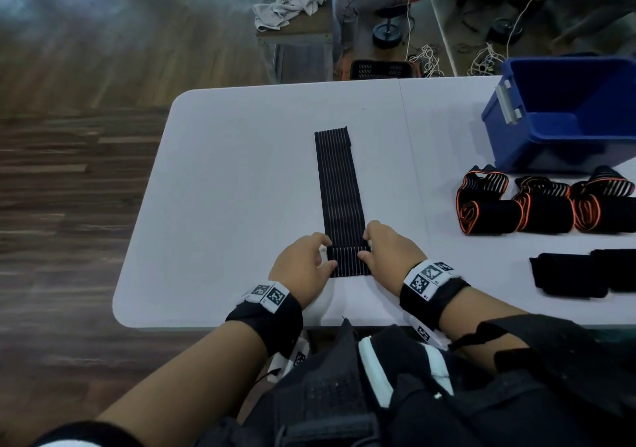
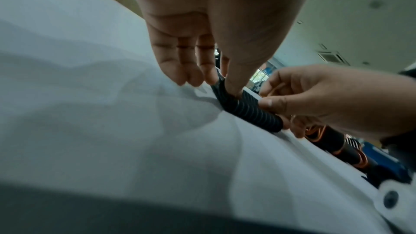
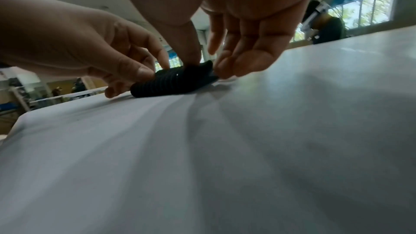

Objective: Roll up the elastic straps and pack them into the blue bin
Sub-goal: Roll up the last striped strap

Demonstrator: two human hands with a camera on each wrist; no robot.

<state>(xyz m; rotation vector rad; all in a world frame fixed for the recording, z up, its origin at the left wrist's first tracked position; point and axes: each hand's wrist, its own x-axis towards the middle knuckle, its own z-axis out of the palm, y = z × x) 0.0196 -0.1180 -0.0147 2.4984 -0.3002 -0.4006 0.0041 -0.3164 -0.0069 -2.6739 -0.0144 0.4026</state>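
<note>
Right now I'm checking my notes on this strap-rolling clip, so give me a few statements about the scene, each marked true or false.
1. Both hands grip the near end of the striped strap. True: the left hand and the right hand pinch the small roll begun there.
2. The strap is fully rolled. False: most of it lies flat on the white table, stretching away from the person.
3. The blue bin stands at the table's far right. True.
4. The orange-edged rolls are inside the bin. False: they lie on the table in front of it.
5. The bin is packed with straps. False: the part of its inside in view shows none.
</note>
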